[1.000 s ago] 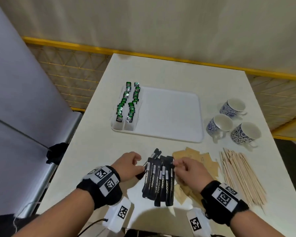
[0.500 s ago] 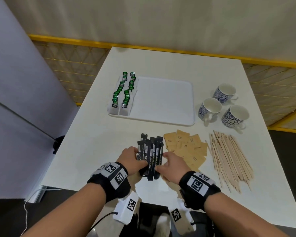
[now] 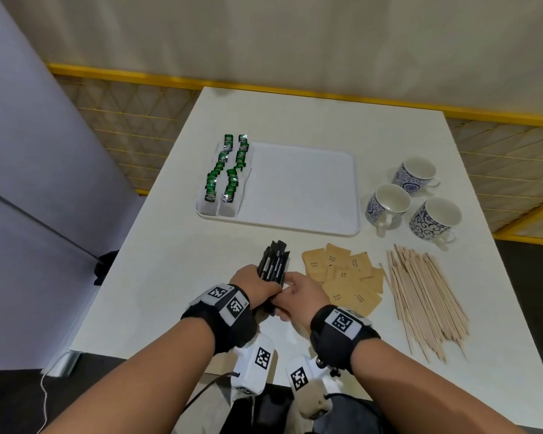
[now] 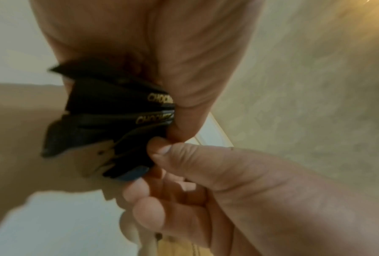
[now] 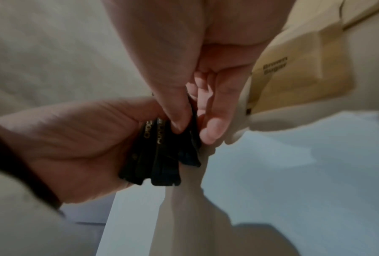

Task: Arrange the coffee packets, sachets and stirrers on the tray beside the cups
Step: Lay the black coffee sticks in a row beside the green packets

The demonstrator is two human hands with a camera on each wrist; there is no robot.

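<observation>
A bundle of several black coffee stick packets [image 3: 273,264] stands gathered near the table's front edge, lifted at its near end. My left hand [image 3: 257,285] grips the bundle [image 4: 109,110] from the left, and my right hand [image 3: 295,292] pinches its lower end [image 5: 162,155] from the right. Brown sugar sachets [image 3: 345,277] lie loose just right of my hands. Wooden stirrers [image 3: 423,296] lie in a heap further right. The white tray [image 3: 301,189] sits behind, with green packets [image 3: 226,170] in two rows along its left side.
Three blue-patterned cups [image 3: 417,198] stand right of the tray. The white table [image 3: 326,120] ends at a yellow-railed mesh fence [image 3: 138,120] behind and to both sides. A grey panel [image 3: 29,183] stands to the left.
The black packets, spread flat a second ago, have been pushed together into a tight bundle between both hands and raised at the near end. The view has pulled back.
</observation>
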